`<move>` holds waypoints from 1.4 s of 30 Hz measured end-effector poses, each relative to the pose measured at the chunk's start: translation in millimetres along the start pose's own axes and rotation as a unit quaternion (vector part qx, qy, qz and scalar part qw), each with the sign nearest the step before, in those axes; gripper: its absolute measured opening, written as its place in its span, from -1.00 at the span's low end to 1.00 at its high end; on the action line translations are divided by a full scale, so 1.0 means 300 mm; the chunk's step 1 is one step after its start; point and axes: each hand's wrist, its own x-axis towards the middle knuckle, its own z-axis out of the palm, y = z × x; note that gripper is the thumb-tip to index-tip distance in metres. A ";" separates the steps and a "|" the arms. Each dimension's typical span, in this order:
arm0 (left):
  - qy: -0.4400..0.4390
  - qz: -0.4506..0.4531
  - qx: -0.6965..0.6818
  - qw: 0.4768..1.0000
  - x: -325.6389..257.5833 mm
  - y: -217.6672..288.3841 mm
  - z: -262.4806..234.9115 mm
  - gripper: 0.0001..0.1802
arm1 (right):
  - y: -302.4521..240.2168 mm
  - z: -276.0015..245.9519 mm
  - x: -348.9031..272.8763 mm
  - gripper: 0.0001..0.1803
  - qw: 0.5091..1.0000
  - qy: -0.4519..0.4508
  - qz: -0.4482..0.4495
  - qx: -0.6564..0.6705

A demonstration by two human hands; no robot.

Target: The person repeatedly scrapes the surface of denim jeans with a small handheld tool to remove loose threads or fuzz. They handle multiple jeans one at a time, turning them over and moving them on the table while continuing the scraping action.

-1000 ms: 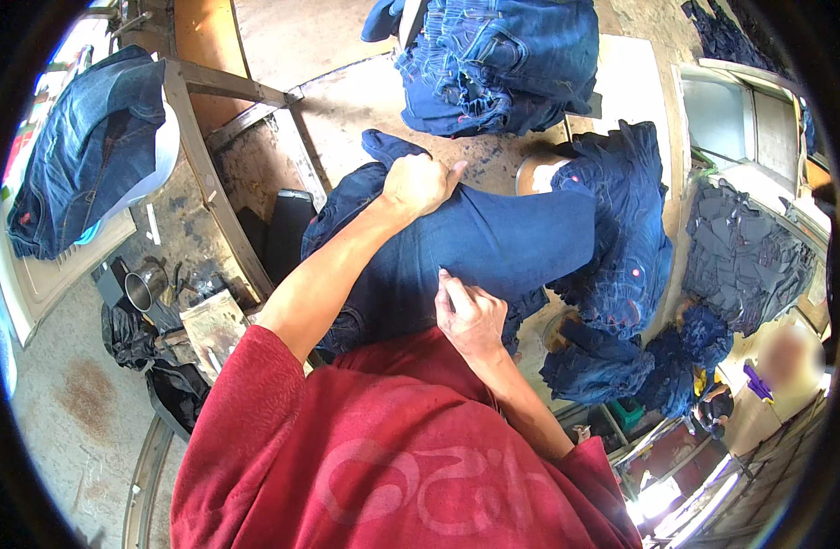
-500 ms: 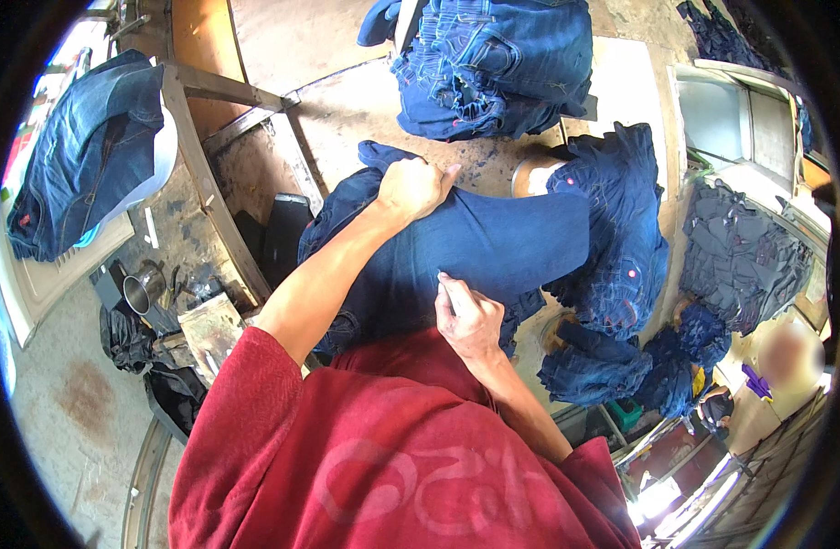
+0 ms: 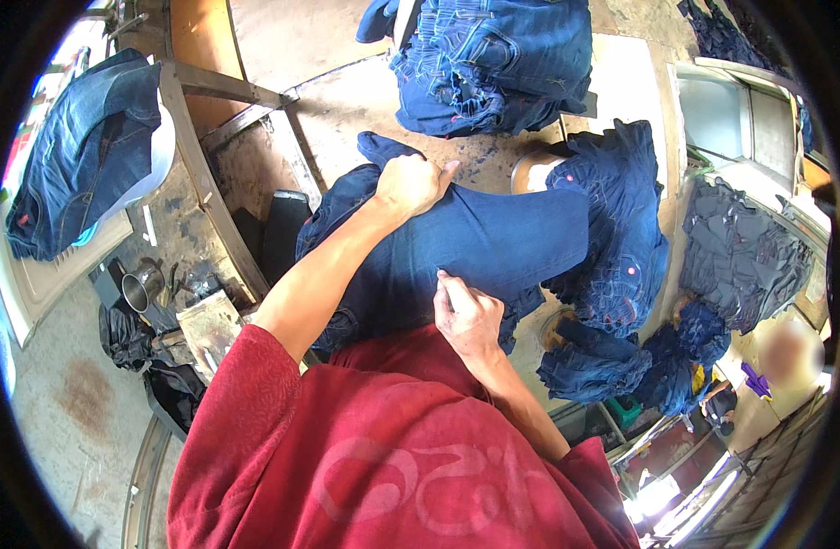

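Near edge: the hem of the person's red shirt (image 3: 383,430) adjoins the denim garment (image 3: 502,229), leaving little room on that side. The right hand (image 3: 468,316) is curled, its thumb and index finger pinching the blue cloth close to the garment's near side. The garment lies mid-view, across the front of the worker, drawn smooth between the two hands. Its blunt right-hand end extends beyond both hands and overlaps, in this view, a crumpled denim heap (image 3: 616,229); whether the two touch cannot be told. The left hand (image 3: 415,188), farther out, is closed over the garment's far edge, thumb extended to the right.

Right of the near side, a smaller denim bundle (image 3: 589,361) stands apart from the right hand. Beyond the left hand, a stained strip of tabletop (image 3: 342,114) gives open room as far as a tall denim stack (image 3: 493,64). A wooden rail (image 3: 197,151) bounds the left side, with a metal mug (image 3: 141,288) outside it. Farthest right is a dark cloth pile (image 3: 744,252), well apart from both hands.
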 end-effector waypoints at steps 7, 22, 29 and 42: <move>-0.046 -0.014 -0.003 0.999 0.030 0.015 -0.026 -0.24 | -0.005 -0.049 0.012 -0.85 0.997 -0.013 0.052 0.052; 0.057 -0.018 0.101 0.993 -0.677 0.257 -0.257 -0.80 | 0.102 0.052 0.000 -0.82 0.992 0.074 -0.092 -0.040; 0.091 -0.007 0.103 0.990 -0.726 0.271 -0.324 -0.82 | 0.157 -0.001 -0.021 -0.86 0.998 0.067 0.010 0.019; -0.090 -0.343 -0.556 0.752 -0.573 0.513 -0.289 -0.30 | 0.141 -0.142 -0.047 -0.75 0.935 -0.039 0.120 0.332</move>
